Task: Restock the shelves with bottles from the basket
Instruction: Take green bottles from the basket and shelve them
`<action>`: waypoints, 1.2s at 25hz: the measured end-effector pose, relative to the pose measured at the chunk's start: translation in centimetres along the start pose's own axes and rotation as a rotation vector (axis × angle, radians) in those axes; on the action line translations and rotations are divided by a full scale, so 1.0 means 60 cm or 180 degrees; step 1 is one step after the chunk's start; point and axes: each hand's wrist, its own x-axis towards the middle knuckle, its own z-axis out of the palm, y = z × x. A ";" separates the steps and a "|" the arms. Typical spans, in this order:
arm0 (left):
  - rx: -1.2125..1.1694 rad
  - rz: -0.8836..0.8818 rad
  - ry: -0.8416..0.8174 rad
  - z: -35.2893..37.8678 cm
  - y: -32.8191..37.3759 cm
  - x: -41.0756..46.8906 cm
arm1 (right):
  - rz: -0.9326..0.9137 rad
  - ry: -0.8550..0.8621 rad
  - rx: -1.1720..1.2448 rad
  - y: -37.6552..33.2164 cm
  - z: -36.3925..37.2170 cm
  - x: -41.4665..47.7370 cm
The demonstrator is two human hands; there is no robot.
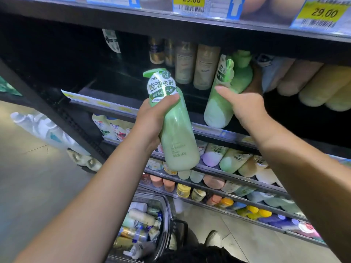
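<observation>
My left hand (152,120) grips a light green pump bottle (176,133) with a white label, held upright in front of the shelf. My right hand (245,107) holds a second green bottle (222,103) that stands at the front edge of the dark shelf (212,130), thumb across its front and fingers behind it. Another green bottle (243,73) stands just behind that one. The basket (167,221) sits on the floor below, with several bottles lying in it.
Beige and dark bottles (195,67) stand deeper on the same shelf; its left part is dark and bare. Cream bottles (313,86) fill the right. Lower shelves hold several rows of coloured bottles. Yellow price tags (322,14) line the shelf above. My shoe (214,238) is beside the basket.
</observation>
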 end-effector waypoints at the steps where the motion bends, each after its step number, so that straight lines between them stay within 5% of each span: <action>1: 0.0033 0.0015 -0.0005 0.001 -0.002 0.001 | 0.0076 0.0030 0.0156 0.003 0.000 0.007; 11: 0.0163 0.0032 -0.0124 0.009 -0.008 0.011 | 0.0225 -0.0617 -0.0818 0.040 -0.009 -0.026; 17: 0.0130 -0.0002 -0.0116 0.013 -0.011 0.019 | -0.0068 -0.0078 -0.0712 0.047 -0.002 -0.005; 23: 0.0154 0.0049 -0.0105 0.018 -0.013 0.027 | 0.0736 -0.0133 -0.1472 0.068 0.014 0.019; 30: 0.0233 0.0088 -0.0120 0.013 -0.011 0.030 | 0.0799 0.0327 -0.1695 0.084 0.025 0.064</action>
